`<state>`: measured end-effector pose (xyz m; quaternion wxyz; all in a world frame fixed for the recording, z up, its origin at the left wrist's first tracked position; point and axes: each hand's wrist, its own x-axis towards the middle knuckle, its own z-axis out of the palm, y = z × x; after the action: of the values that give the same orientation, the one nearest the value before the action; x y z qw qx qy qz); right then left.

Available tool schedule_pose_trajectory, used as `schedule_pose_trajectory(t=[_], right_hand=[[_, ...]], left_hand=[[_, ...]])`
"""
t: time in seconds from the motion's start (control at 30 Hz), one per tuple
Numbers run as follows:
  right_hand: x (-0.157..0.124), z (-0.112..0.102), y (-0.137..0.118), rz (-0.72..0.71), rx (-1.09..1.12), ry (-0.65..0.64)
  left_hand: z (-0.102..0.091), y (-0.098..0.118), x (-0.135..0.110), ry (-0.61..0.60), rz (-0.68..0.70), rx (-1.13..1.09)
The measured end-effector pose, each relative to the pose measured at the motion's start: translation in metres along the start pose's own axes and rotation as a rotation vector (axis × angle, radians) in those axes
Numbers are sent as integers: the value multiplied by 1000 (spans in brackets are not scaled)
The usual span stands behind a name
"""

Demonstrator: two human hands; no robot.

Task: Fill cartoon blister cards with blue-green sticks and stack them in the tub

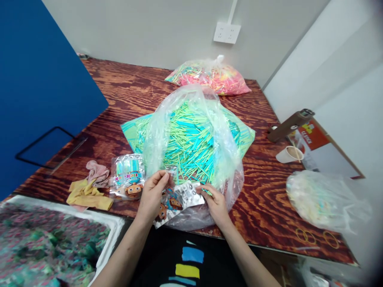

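Between my hands is a printed packet (173, 203) with cartoon faces, clear on one side and silvery on the other. My left hand (154, 191) pinches its upper left edge. My right hand (214, 199) is closed on a small bundle of green and blue sticks (207, 192), close to the packet's right end. Just beyond them lies a large open plastic bag (157, 131) full of thin green and blue sticks (191, 139). Left of my left hand, filled packets (127, 177) with the same cartoon print lie stacked on the wooden table (260, 207).
A tied bag of pink and mixed sticks (212, 77) lies at the back. On the right are a brown flask (289, 125), a paper cup (289, 154), a clear bag (314, 199) and rubber bands (305, 236). Gloves (88, 193) and a white-rimmed bin (115, 227) are left.
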<state>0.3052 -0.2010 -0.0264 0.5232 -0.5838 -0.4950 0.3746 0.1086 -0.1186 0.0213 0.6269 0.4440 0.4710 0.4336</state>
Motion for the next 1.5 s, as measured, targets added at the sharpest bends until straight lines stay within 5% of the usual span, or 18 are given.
schedule_pose_trajectory(t=[1.0,1.5], right_hand=[[1,1,0,-30,9,14],[-1,0,4,-12,8,12]], left_hand=[[-2,-15,-3,21,-65,-37],[4,-6,-9,13,-66,-78]])
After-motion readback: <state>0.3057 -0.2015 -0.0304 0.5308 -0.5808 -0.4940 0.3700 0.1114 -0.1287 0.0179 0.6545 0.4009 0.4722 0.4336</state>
